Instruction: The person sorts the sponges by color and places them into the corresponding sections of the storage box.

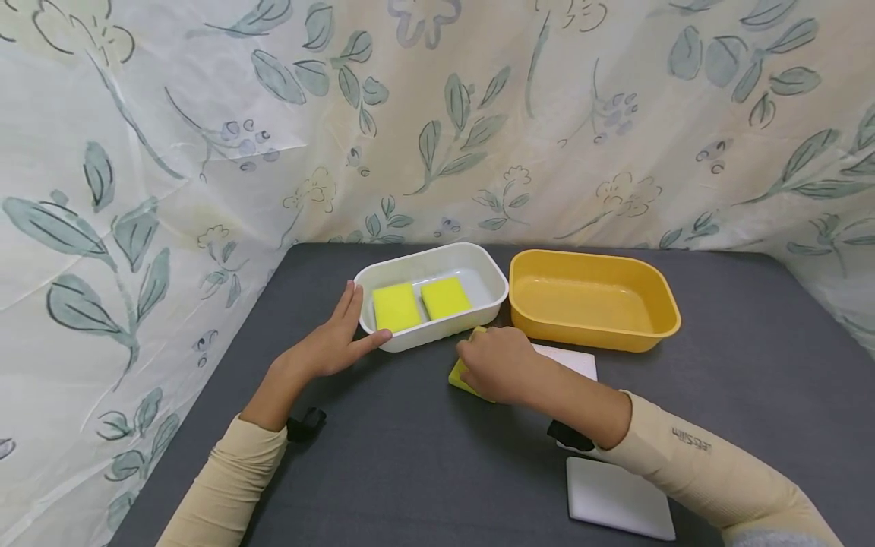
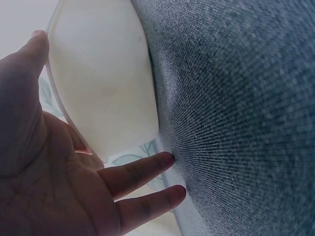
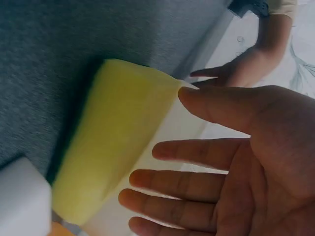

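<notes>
My left hand [image 1: 326, 342] rests spread at the left end of a white oblong tub [image 1: 444, 330]. Its thumb lies along the front rim, the fingers against the left end. In the left wrist view two straight fingers point down beside the tub's wall. Two yellow sponges [image 1: 396, 308] lie in the tub. Over a third sponge [image 1: 465, 380] on the table, in front of the tub, is my right hand [image 1: 502, 365]. The right wrist view shows this sponge [image 3: 115, 132] as yellow with a dark green side, the straight fingers and thumb overlapping its edge.
A yellow oblong tub [image 1: 595, 334] stands right of the white one. A white block [image 1: 577, 361] is partly hidden under my right forearm, and a white flat slab [image 1: 618, 497] lies nearer the front. A leaf-patterned cloth [image 1: 437, 121] hangs behind the dark table.
</notes>
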Demonstrator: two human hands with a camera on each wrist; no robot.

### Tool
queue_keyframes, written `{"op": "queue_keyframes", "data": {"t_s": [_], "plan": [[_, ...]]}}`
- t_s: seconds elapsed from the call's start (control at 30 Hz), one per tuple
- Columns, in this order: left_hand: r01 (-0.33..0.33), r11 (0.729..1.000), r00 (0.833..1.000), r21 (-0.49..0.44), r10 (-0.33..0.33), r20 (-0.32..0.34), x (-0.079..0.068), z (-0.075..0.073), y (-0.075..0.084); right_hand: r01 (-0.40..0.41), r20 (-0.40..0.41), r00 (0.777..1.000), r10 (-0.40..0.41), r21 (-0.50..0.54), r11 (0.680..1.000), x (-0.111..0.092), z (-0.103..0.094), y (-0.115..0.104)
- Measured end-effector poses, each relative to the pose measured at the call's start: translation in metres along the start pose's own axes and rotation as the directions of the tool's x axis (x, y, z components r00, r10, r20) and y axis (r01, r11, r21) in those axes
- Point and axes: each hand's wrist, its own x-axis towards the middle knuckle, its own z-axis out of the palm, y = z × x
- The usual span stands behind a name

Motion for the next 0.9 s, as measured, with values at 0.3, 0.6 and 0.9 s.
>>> {"op": "queue_keyframes", "data": {"t_s": [0.3, 0.6, 0.9], "plan": [[0.020, 1.000, 1.000, -0.008, -0.020, 0.006, 0.001, 0.000, 0.001, -0.034, 0.088, 0.995, 0.035, -0.009, 0.999, 0.005, 0.007, -0.001], [0.010, 1.000, 1.000, -0.012, -0.010, 0.004, -0.001, 0.000, 0.002, -0.082, 0.166, 0.983, 0.075, 0.035, 0.996, 0.010, 0.013, 0.006], [-0.004, 1.000, 1.000, -0.018, 0.003, -0.014, -0.005, 0.006, 0.004, -0.025, 0.159, 0.987, 0.025, -0.002, 1.000, 0.003, 0.023, 0.011]]}}
